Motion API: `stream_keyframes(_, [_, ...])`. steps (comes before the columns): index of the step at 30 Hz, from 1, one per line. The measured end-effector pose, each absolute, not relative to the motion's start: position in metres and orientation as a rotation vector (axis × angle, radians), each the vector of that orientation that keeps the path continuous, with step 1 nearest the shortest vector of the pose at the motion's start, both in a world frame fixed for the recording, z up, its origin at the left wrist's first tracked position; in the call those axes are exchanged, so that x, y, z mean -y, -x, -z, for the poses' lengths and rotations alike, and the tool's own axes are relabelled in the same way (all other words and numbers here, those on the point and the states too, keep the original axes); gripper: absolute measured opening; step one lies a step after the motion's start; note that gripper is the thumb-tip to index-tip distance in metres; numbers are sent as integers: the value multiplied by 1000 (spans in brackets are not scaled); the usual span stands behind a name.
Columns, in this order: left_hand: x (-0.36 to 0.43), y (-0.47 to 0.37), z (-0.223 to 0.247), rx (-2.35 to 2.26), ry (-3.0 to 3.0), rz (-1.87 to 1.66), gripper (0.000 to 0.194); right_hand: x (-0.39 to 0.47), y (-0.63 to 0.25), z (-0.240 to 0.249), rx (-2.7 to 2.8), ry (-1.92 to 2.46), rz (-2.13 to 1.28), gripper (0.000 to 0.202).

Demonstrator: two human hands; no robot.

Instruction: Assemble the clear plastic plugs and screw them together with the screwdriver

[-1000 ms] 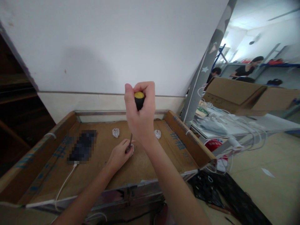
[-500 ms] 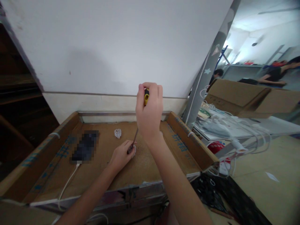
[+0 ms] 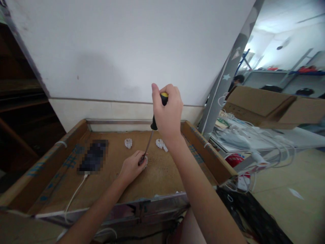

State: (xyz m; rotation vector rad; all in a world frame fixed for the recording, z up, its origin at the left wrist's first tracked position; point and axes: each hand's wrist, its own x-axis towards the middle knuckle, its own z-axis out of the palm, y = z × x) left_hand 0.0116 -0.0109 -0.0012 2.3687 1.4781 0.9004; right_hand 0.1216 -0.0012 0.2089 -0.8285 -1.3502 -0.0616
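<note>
My right hand (image 3: 167, 113) is closed around the black and yellow handle of a screwdriver (image 3: 153, 124), held up over the cardboard-lined tray. Its metal shaft slants down and left to a small round piece with a pale, bumpy rim (image 3: 145, 163). My left hand (image 3: 132, 166) presses that piece against the tray floor, fingers wrapped about it; most of it is hidden beneath them. Farther back lie a whitish, clear-looking lump (image 3: 128, 143) and more such lumps (image 3: 160, 144) beside my right wrist.
A blurred-out dark flat device (image 3: 93, 156) with a white cable (image 3: 76, 196) lies at the tray's left. Raised cardboard-covered walls (image 3: 208, 152) edge the tray. To the right, a table holds cables and an open cardboard box (image 3: 256, 101). A person sits far behind.
My right hand has shifted slightly right and tilted, showing more of the screwdriver handle and uncovering the lumps behind it. My left hand stays on the round piece.
</note>
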Motion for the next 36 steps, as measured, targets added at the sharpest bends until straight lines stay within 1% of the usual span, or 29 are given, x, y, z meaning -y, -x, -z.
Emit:
stream_keyframes(1, [11,-12,2,-1490,-2377,-895,18,5,-118,-208,1373,788,65,22])
stream_keyframes(3, [10,-12,3,-1506,-2383,-891,17,13,-113,-207,1398,694,-106,14])
stream_keyframes(4, [10,-12,3,-1507,-2379,-896,17,15,-111,-207,1414,644,-272,15])
stream_keyframes(7, [11,-11,3,-1486,-2355,-923,16,12,-110,-209,1533,474,-896,27])
stream_keyframes(8, [11,-11,3,-1478,-2346,-933,16,9,-111,-210,1562,424,-1033,31])
stream_keyframes(9, [11,-11,2,-1473,-2340,-940,15,5,-111,-211,1562,407,-1098,33])
stream_keyframes(10, [11,-11,2,-1471,-2334,-940,15,1,-112,-211,1520,428,-1087,33])
stream_keyframes(11, [11,-10,2,-1479,-2325,-940,15,-3,-113,-211,1446,484,-1006,34])
stream_keyframes(14, [10,-10,2,-1526,-2295,-948,14,-11,-112,-210,1228,732,-511,34])
stream_keyframes(16, [9,-11,3,-1556,-2278,-948,14,-14,-110,-208,1220,833,-155,34])
stream_keyframes(18, [9,-11,3,-1570,-2262,-946,15,-13,-108,-205,1302,834,44,27])
stream_keyframes(20, [10,-11,3,-1563,-2237,-958,15,-11,-106,-201,1377,765,42,20])
stream_keyframes(24, [11,-11,2,-1560,-2183,-951,14,-4,-103,-197,1304,632,-215,19])
stream_keyframes(27, [10,-11,2,-1566,-2158,-933,13,0,-102,-198,1282,556,-473,28])
stream_keyframes(29, [10,-10,2,-1559,-2160,-935,14,3,-101,-200,1361,580,-578,34])
stream_keyframes(30, [10,-10,3,-1557,-2166,-940,15,5,-102,-202,1424,624,-545,35])
stream_keyframes(31, [11,-10,3,-1553,-2173,-945,16,8,-103,-204,1495,689,-441,35])
stream_keyframes(34, [12,-9,1,-1527,-2188,-954,16,20,-114,-214,1711,979,78,34])
stream_keyframes(36, [12,-8,0,-1502,-2193,-959,16,30,-126,-226,1919,1169,208,35])
